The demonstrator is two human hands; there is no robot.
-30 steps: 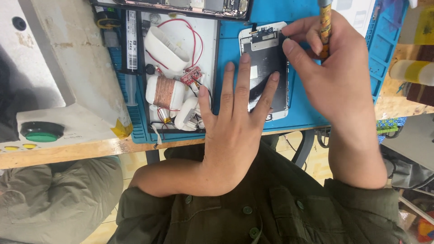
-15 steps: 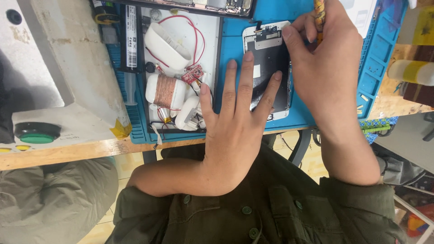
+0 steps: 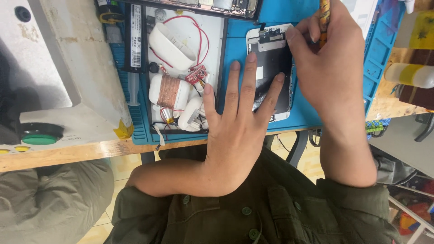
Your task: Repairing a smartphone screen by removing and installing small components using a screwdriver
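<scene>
Phone screen assembly (image 3: 271,72), white-framed and lying back side up on the blue repair mat (image 3: 235,45), sat under the fingertips of the left hand (image 3: 239,122) in the head view, the hand spread flat and open, grasping nothing, its fingers pinning the dark panel. Beyond those fingers, the right hand (image 3: 332,68) was clenched around a yellow-orange screwdriver (image 3: 324,18), its thumb and forefinger down at the top edge of the assembly, where small metal parts showed; the tip itself was hidden behind the hand. To do this well, I judged that the flat hand should press evenly so the panel could not slide, while the tool stayed upright and turned lightly. Left of the flat hand lay a white tray (image 3: 181,68) with red-wired parts and a copper coil (image 3: 168,90), near enough to be knocked by a wrist.
</scene>
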